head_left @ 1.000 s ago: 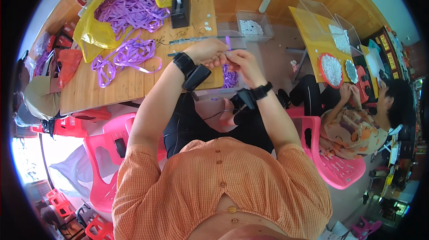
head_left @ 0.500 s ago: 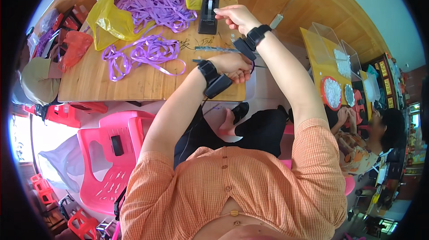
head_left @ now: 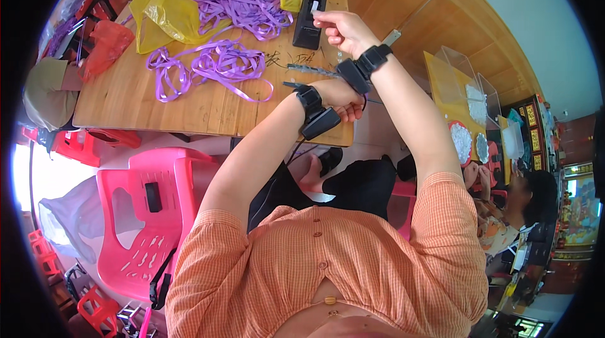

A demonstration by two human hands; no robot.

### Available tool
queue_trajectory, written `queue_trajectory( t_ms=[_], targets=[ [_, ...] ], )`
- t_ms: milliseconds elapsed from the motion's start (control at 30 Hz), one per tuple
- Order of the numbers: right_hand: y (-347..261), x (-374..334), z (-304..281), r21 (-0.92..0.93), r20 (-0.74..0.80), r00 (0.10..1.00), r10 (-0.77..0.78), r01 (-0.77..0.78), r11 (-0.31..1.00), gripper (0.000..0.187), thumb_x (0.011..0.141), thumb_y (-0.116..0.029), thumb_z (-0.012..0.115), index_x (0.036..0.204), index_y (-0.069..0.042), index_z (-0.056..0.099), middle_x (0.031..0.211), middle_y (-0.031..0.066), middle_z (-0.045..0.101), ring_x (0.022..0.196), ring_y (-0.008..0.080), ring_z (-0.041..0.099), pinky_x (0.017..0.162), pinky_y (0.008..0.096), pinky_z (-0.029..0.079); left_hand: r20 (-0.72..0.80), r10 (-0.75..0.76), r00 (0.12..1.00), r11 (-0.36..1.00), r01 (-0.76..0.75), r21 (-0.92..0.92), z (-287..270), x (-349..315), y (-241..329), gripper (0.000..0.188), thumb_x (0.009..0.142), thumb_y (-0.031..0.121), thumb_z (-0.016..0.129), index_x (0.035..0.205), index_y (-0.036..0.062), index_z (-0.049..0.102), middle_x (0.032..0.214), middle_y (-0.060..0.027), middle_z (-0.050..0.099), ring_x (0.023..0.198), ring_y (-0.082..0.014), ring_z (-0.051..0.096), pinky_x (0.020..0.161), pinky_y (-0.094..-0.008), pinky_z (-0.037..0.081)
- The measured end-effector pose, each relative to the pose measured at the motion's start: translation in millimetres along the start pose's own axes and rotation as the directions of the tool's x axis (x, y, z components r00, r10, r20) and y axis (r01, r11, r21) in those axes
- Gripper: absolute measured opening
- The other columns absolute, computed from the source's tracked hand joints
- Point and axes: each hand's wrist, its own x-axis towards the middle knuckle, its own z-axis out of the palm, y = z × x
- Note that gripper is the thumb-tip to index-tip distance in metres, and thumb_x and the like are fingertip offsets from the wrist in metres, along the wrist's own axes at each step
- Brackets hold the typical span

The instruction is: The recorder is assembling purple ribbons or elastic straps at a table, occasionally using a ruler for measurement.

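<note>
A black tape dispenser (head_left: pixel 307 37) stands on the wooden table. At its top my right hand (head_left: pixel 345 30) is closed, thumb and forefinger pinching the end of the whitish tape (head_left: pixel 314 5). My left hand (head_left: pixel 340 97) hovers by the table's right corner with its fingers curled in. What they hold, if anything, is hidden by the hand. Just beyond it lies a greyish strip (head_left: pixel 312 69) across the tabletop. To the left, purple ribbons (head_left: pixel 230 64) lie in a loose tangle. Black devices are strapped to both wrists.
A yellow plastic bag (head_left: pixel 154 20) spills more purple ribbon at the table's back. Pink chairs (head_left: pixel 151 212) stand at left. A co-worker (head_left: pixel 504 218) sits at right by a yellow table (head_left: pixel 439 76) with clear boxes and white pieces. A red bag (head_left: pixel 108 48) hangs at far left.
My view has shifted a little, so the table and dispenser sit differently in it. My right hand stays at the tape, and my left hand remains curled near the table corner.
</note>
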Motion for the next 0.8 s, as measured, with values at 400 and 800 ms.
queue_trajectory(
  t_ms=[400,800],
  targets=[
    [20.0,-8.2,-5.7,-0.298,-0.006,0.979,0.206,-0.198,0.934,0.017,0.088,-0.015,0.072,0.084,0.000,0.064,0.080,0.0054,0.064,0.056,0.0054,0.038,0.042,0.0195,0.029,-0.040,0.045,0.998,0.999,-0.044,0.026,5.0,-3.3,-0.9,0.035,0.096,0.034,0.057,0.082,0.0020,0.064,0.069,-0.0066,0.063,0.054,-0.0127,0.059,0.050,-0.0235,0.047],
    [1.9,-52.7,-46.4,-0.320,0.206,0.961,0.183,-0.111,0.941,0.017,0.091,-0.020,0.069,0.089,-0.004,0.064,0.078,0.0003,0.061,0.051,0.0014,0.036,0.043,0.0189,0.027,-0.064,-0.002,0.998,0.986,0.013,0.169,14.1,-13.4,15.8,0.022,0.099,0.019,0.051,0.098,-0.0017,0.058,0.079,-0.0100,0.064,0.062,-0.0165,0.062,0.052,-0.0279,0.052]
  ],
)
